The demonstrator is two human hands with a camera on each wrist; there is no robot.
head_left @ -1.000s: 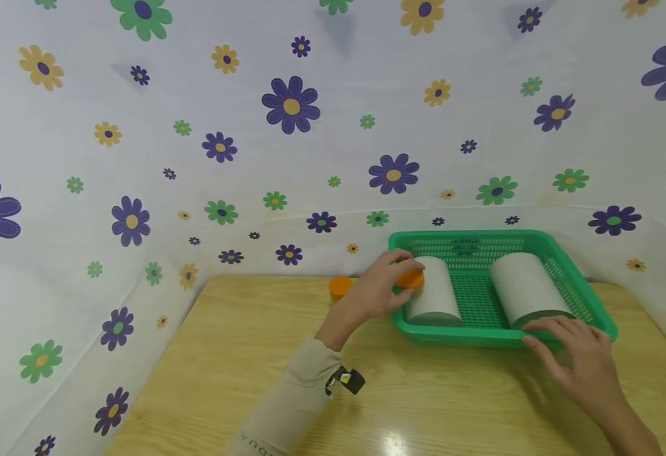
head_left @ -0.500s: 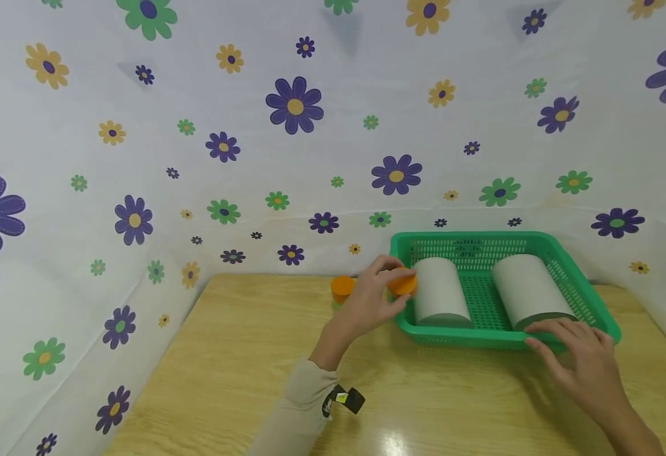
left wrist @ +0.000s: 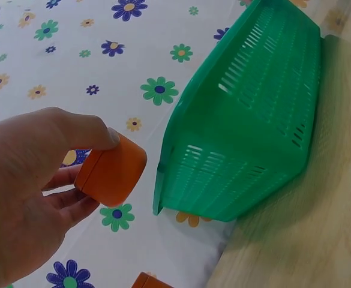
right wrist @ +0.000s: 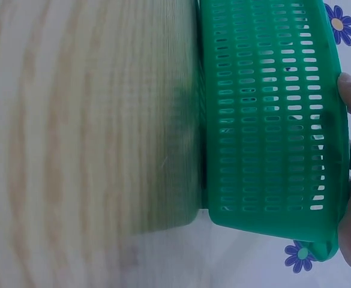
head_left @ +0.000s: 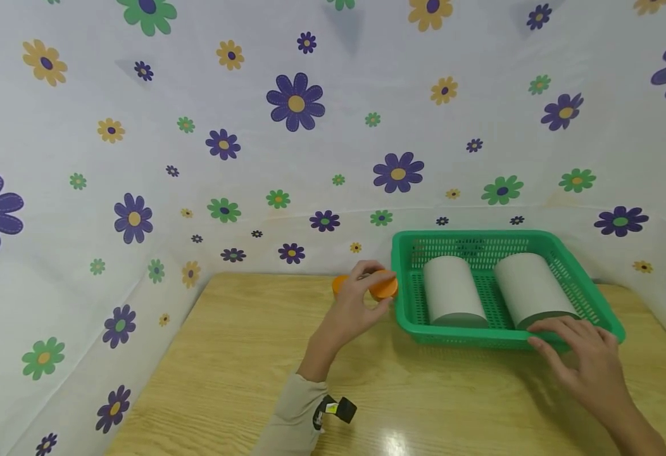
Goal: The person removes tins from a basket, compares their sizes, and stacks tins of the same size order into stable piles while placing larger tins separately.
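My left hand (head_left: 345, 316) pinches a small orange container (left wrist: 116, 174) with rounded corners, thumb on one side and fingers behind, just left of the green plastic basket (head_left: 470, 337). A seam runs around the container in the left wrist view. Gripping the basket's front rim near its right corner is my right hand (head_left: 586, 361). Inside the basket lie two white cylinders, a left one (head_left: 452, 288) and a right one (head_left: 529, 285), with a gap between them. Another orange container (head_left: 339, 283) stands behind my left hand, partly hidden.
The basket stands at the back of the wooden table (head_left: 242, 354), close to a white flowered cloth (head_left: 333, 139) hanging behind and at both sides. A black device (head_left: 345, 410) is strapped at my left wrist.
My left hand has drawn left from over the basket, carrying the orange container past the rim. The left cylinder has shifted right within the basket. My right hand stays at the rim.
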